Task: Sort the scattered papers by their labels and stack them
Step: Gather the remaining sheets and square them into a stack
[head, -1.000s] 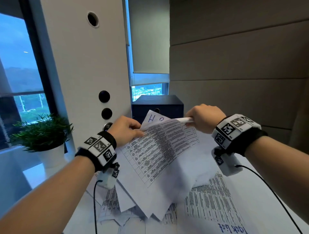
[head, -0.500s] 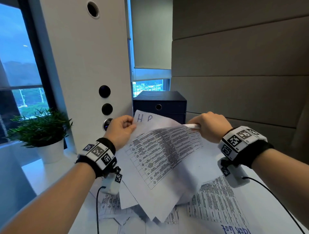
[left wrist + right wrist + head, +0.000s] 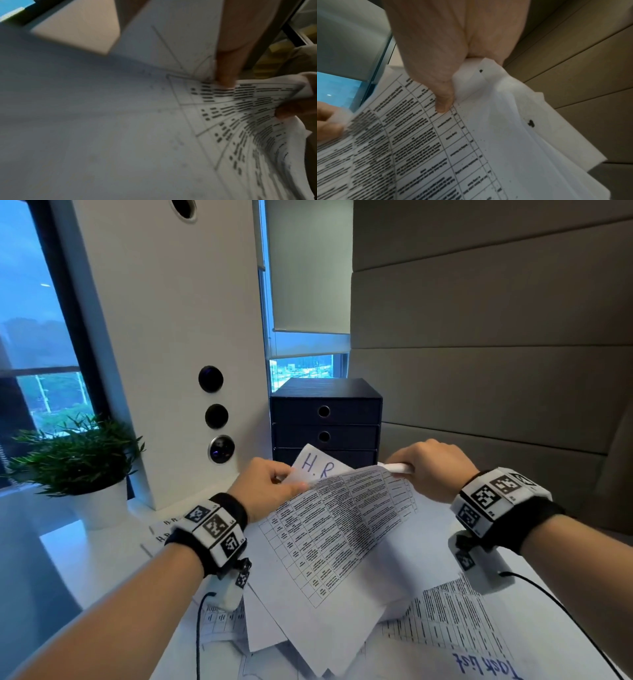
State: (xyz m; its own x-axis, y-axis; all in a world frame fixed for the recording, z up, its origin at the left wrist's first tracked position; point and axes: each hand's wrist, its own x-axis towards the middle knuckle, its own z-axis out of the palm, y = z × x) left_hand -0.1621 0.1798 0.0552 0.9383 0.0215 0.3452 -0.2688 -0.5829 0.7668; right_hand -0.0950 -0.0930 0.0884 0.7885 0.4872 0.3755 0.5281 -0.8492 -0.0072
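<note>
White printed papers (image 3: 342, 529) at the frame's centre are gripped by the right hand (image 3: 428, 467) at their top edge, while the left hand (image 3: 267, 487) pinches an "H.R" sheet (image 3: 315, 467).

Your head camera looks forward and down over both forearms at the held papers (image 3: 329, 529) and the drawer box (image 3: 325, 412) beyond. Each wrist camera sits close beneath its hand, looking along the fingers. All three share those printed sheets.
</note>
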